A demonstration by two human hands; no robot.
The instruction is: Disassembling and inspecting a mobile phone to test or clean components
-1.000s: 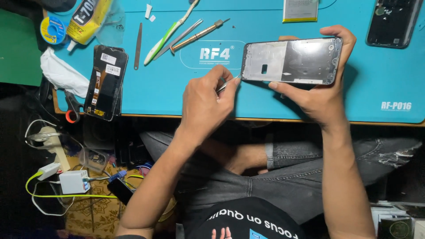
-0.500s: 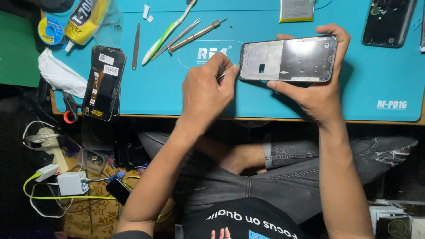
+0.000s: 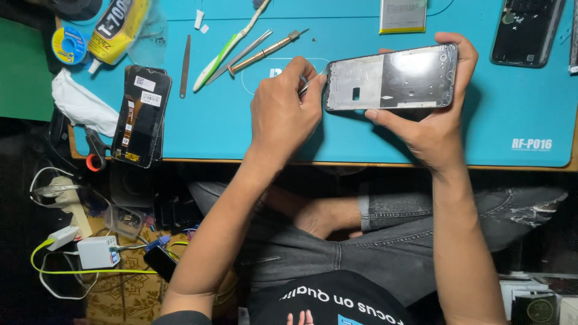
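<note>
Teal work mat (image 3: 361, 138) fills the head view, the only one, with your right hand (image 3: 430, 123) gripping the phone frame (image 3: 391, 77) just above centre, thumb along its lower edge, fingers curled over the 3 o'clock end, bare silver inside facing up. Your left hand (image 3: 283, 111) is clenched around a thin metal tool (image 3: 305, 88), tip touching the frame's 9 o'clock end. At 10 o'clock from that hand lie a brass-handled screwdriver (image 3: 265, 53), tweezers (image 3: 241, 57), a green-white toothbrush (image 3: 226, 51) and a dark spudger (image 3: 185, 66), close together. Further toward 9 o'clock a detached screen assembly (image 3: 141, 114) lies face down at the mat's edge, white tissue (image 3: 81, 102) beside it. Yellow glue tube (image 3: 117, 27) and solder spool (image 3: 69, 45) sit at the far 10 o'clock corner. Battery (image 3: 403, 15) at 12 o'clock, black back cover (image 3: 527, 30) at 2 o'clock.
</note>
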